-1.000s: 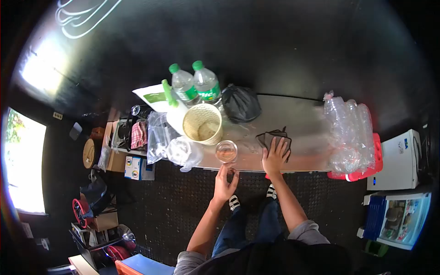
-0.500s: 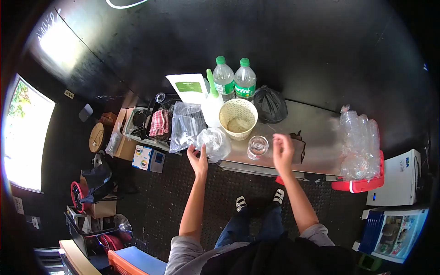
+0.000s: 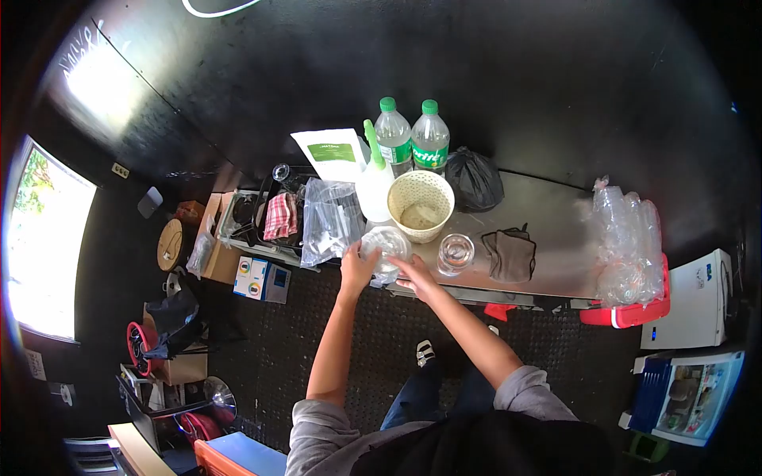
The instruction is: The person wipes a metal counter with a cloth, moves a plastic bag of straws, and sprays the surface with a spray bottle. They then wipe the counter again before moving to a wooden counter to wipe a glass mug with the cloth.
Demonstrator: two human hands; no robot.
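Note:
My left hand [image 3: 359,268] is closed on the left edge of a stack of round clear plastic lids [image 3: 386,244], partly wrapped in clear film. From the right, my right hand [image 3: 416,274] reaches to the near edge of the lids, its fingers stretched out and touching or almost touching them. A clear cup [image 3: 456,254] stands on the metal counter to the right of that hand. Behind the lids sits a cream perforated basket [image 3: 421,190]. Left of them lies a clear plastic bag [image 3: 329,222] with dark contents.
Two green-capped bottles [image 3: 429,139], a white spray bottle [image 3: 373,190], a white-green pouch [image 3: 332,155] and a black bag [image 3: 475,181] line the back. A dark cloth [image 3: 509,255] lies on the counter [image 3: 548,230]. Bagged clear cups [image 3: 627,242] stand at the right end.
My right hand has moved left from beside the clear cup to the lids, uncovering the dark cloth. My left hand has moved in and closed on the lids.

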